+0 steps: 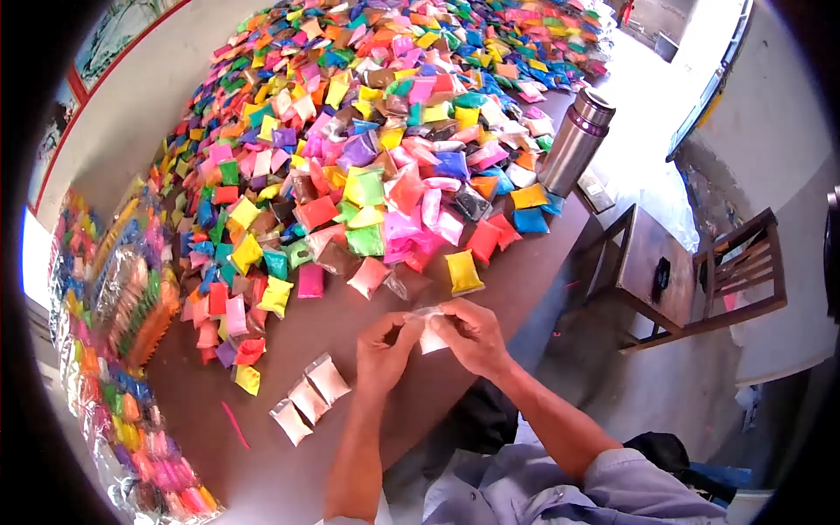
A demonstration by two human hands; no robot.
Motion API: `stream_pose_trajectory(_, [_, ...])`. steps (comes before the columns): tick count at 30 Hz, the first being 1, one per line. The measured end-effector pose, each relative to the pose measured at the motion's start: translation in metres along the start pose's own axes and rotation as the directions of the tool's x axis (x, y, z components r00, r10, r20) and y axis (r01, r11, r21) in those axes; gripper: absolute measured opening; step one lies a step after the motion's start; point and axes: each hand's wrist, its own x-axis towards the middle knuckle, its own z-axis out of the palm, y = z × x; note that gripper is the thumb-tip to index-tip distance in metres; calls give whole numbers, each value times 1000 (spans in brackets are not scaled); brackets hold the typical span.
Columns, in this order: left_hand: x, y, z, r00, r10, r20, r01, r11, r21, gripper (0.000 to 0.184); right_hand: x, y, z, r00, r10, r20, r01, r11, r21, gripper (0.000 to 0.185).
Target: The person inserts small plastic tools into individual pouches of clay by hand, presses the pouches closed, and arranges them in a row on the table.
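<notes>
Between my two hands is a small white packet [430, 339] in clear plastic, held near the table's front edge. My left hand [388, 346] pinches its upper left side, and my right hand [472, 334] grips the upper right with thumb and fingers. Down to the left, a joined strip of three pale packets [309, 399] lies flat on the brown table [350, 328]. A yellow packet [464, 272] rests just beyond my right hand. Farther back, a large heap of colourful packets [367, 188] covers much of the tabletop.
A steel thermos [577, 140] stands upright at the heap's right side. Bundled packets in clear bags [131, 350] line the left edge. A thin pink strip [234, 425] lies on the table. To the right, a wooden chair [674, 284] holds a small black object [662, 280].
</notes>
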Motion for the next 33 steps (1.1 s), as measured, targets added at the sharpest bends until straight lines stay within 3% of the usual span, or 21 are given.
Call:
stream_pose_trajectory(7, [-2, -8, 5, 991, 92, -97, -85, 994, 76, 15, 1, -6, 2, 999, -47, -25, 47, 999, 0, 13])
stream_pose_trajectory(11, [-6, 5, 13, 993, 47, -110, -39, 996, 76, 13, 0, -1, 1, 995, -96, -23, 97, 994, 43, 13])
stream_pose_trajectory(13, [-11, 6, 13, 995, 9, -100, -5, 999, 44, 12, 0, 1, -1, 990, -137, 23, 137, 990, -20, 11])
stream_pose_trajectory(18, [-26, -2, 16, 977, 88, -194, -53, 982, 182, 13, -2, -2, -2, 986, -160, 53, 163, 985, -61, 15])
stream_pose_trajectory(21, [-40, 7, 22, 956, 125, -266, -16, 926, 377, 21, -4, -4, 1, 982, -185, 48, 186, 982, -21, 10])
stream_pose_trajectory(27, [-53, 4, 23, 943, 97, -317, 9, 948, 318, 21, -3, -2, 0, 965, -239, 105, 243, 970, -25, 11])
stream_pose_trajectory(33, [-60, 6, 23, 926, 166, -339, 5, 892, 451, 23, -6, -6, 0, 964, -205, 171, 221, 972, -79, 11])
